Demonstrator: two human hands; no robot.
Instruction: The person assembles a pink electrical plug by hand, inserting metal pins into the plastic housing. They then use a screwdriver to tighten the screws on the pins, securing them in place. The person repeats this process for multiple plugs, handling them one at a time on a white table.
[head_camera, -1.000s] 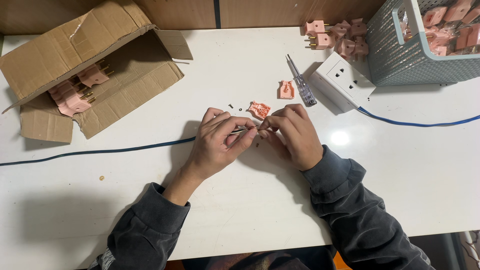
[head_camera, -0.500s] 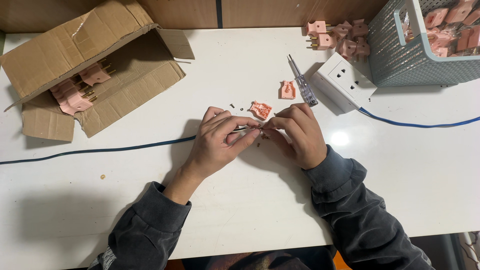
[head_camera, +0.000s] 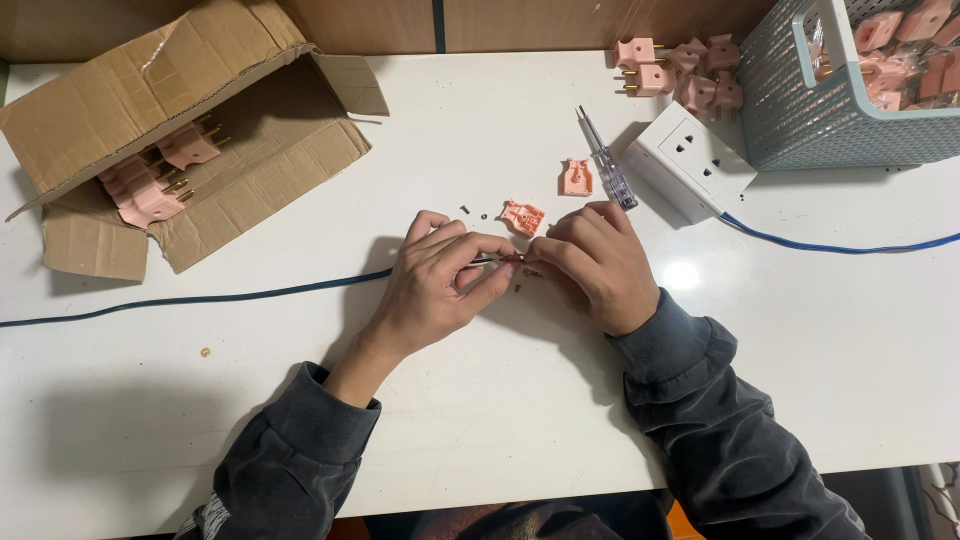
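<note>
On the white table (head_camera: 480, 130), both hands pinch a thin cable (head_camera: 200, 299).

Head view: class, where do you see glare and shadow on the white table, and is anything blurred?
Head view: a bright glare spot lies on the white table beside the right hand; soft shadows fall under both hands and left of the left hand; the cardboard box interior is dim; the picture is sharp throughout.

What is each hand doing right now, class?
Left hand: closed, pinching the end of the dark cable.
Right hand: closed at the same cable end; what it holds cannot be told.
</note>
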